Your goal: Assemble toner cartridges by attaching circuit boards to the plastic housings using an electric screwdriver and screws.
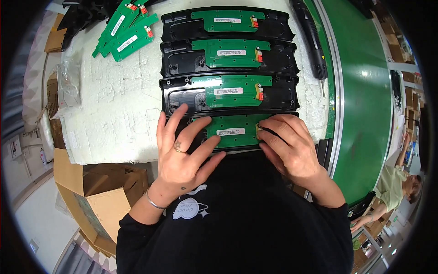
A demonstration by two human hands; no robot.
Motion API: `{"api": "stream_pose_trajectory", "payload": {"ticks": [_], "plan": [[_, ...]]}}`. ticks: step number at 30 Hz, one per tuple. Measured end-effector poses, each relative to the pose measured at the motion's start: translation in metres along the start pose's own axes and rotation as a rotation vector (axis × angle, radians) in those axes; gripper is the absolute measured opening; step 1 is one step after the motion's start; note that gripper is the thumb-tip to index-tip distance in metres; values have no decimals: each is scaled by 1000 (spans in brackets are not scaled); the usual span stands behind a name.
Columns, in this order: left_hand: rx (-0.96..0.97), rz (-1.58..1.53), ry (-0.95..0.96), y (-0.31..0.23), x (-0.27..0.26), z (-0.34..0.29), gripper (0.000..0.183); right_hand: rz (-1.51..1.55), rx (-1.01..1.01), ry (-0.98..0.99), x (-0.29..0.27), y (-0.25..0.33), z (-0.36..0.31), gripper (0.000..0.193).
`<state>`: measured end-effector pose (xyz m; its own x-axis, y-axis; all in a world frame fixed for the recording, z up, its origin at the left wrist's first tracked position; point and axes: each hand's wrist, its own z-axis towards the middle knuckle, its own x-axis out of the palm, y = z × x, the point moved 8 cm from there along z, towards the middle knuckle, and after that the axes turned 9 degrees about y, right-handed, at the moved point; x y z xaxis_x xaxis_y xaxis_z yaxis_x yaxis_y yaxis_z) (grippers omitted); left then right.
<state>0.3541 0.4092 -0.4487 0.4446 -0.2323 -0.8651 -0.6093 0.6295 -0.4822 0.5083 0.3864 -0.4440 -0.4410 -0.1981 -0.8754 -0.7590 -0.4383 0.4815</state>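
A green circuit board [233,130] with a white label lies in the nearest black plastic housing [279,115] at the table's near edge. My left hand [185,153] lies flat with its fingers spread on the board's left end and the housing. My right hand [289,144] presses its fingertips on the board's right end, by a small red connector. Three more black housings [228,93] with green boards fitted lie in a row beyond it.
Loose green boards [127,34] lie at the far left on white foam padding [114,105]. A black electric screwdriver [312,41] lies at the right, beside a green conveyor belt [365,91]. An open cardboard box [98,192] stands lower left. Another person [397,187] sits far right.
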Motion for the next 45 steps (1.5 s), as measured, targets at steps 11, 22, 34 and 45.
{"api": "stream_pose_trajectory", "payload": {"ticks": [11, 22, 34, 45], "plan": [[-36, 13, 37, 4, 11, 5, 23, -26, -58, -33, 6, -4, 1, 27], [-59, 26, 90, 4, 14, 7, 22, 13, -104, -69, 6, -7, 3, 24], [66, 20, -47, 15, -53, 28, 15, -43, 57, -320, -87, -69, 39, 20], [-777, -257, -616, 288, -238, -73, 19, 448, 559, -97, -72, -234, 61, 62]]}}
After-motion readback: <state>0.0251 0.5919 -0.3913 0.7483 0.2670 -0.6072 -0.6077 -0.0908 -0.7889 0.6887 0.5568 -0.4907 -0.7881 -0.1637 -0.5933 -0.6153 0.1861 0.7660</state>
